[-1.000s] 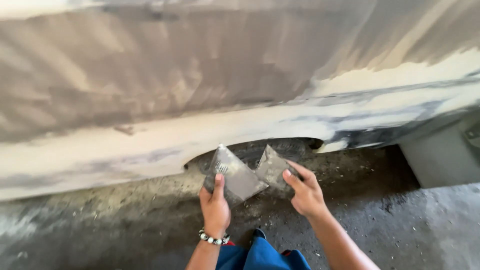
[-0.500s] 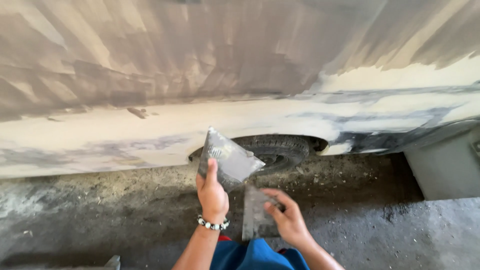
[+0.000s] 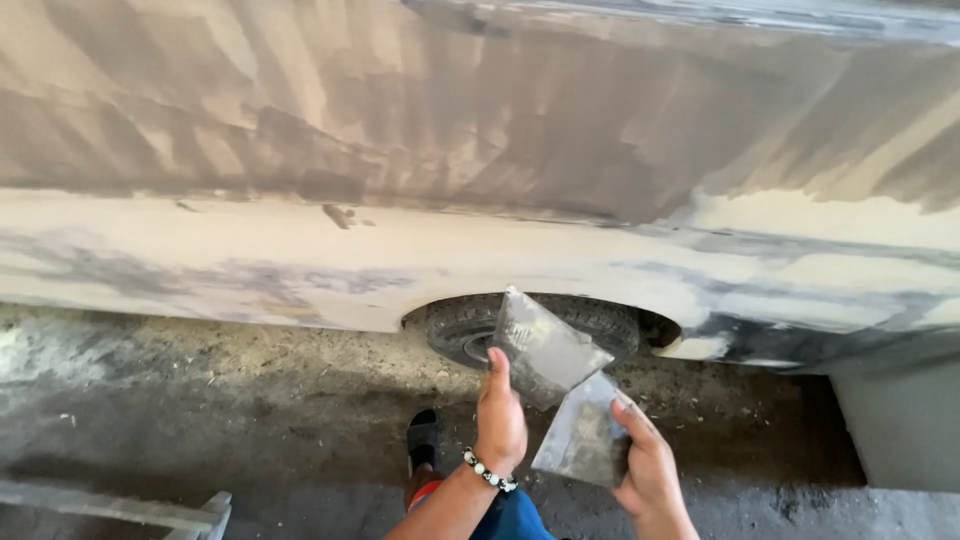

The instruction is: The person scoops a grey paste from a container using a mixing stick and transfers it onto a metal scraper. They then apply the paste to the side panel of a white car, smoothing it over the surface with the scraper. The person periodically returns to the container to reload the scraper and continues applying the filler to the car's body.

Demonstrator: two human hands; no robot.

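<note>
My left hand [image 3: 500, 425], with a beaded bracelet on the wrist, holds a flat grey metal spreader [image 3: 545, 345] smeared with filler, tilted up toward the car body [image 3: 480, 180]. My right hand [image 3: 650, 465] holds a second grey spreader [image 3: 583, 435] lower and to the right, its upper edge touching the first one. Both blades hang in front of the tyre [image 3: 470, 325] in the wheel arch. The car panel is covered in beige and grey sanded filler patches.
Dusty concrete floor [image 3: 200, 400] runs under the car. My foot in a dark sandal [image 3: 423, 440] is below the tyre. A grey bar or frame [image 3: 110, 505] lies at the lower left. A grey wall or block [image 3: 900, 420] stands at the right.
The view has swung right and down along the panel. My right hand has brought its spreader up against the left one; a second ago the two blades were side by side, higher up.
</note>
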